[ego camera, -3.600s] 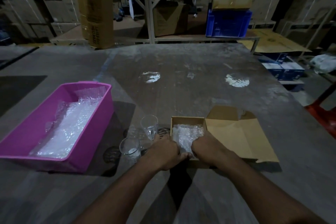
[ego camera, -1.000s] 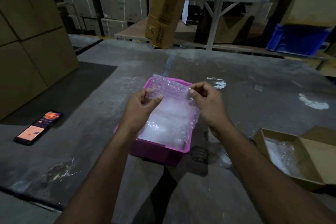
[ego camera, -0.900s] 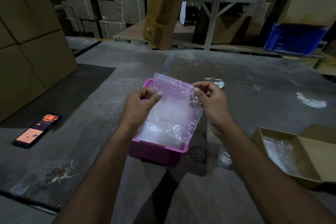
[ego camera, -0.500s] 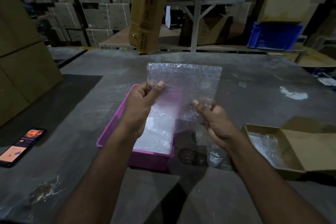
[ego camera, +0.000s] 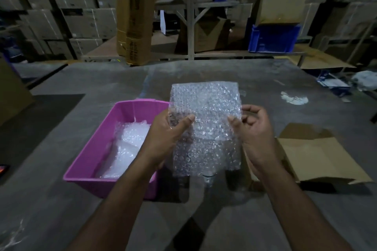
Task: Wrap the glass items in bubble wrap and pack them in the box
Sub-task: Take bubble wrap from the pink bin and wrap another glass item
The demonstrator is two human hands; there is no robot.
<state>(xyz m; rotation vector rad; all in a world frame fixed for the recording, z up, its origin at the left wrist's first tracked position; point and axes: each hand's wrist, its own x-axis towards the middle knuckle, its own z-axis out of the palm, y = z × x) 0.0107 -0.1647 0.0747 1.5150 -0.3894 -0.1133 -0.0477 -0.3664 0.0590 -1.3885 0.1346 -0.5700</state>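
- Head view: one bubble wrap sheet (ego camera: 206,126) is held upright above the table (ego camera: 265,79).
- Left hand (ego camera: 165,138) pinches its left edge; right hand (ego camera: 253,130) pinches its right edge.
- One pink bin (ego camera: 89,167) holds more wrap (ego camera: 124,149), near the left edge.
- One open box (ego camera: 312,153) lies right.

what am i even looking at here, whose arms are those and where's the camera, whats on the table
No machine here: the camera sits on a person's head, looking forward and down, so the two bare arms are the wearer's own. The left hand and right hand each pinch a side of a sheet of bubble wrap, held up above a grey table. On the table, a pink tub holds more bubble wrap, and an open cardboard box lies to the right. Stacked cartons and shelving stand behind.
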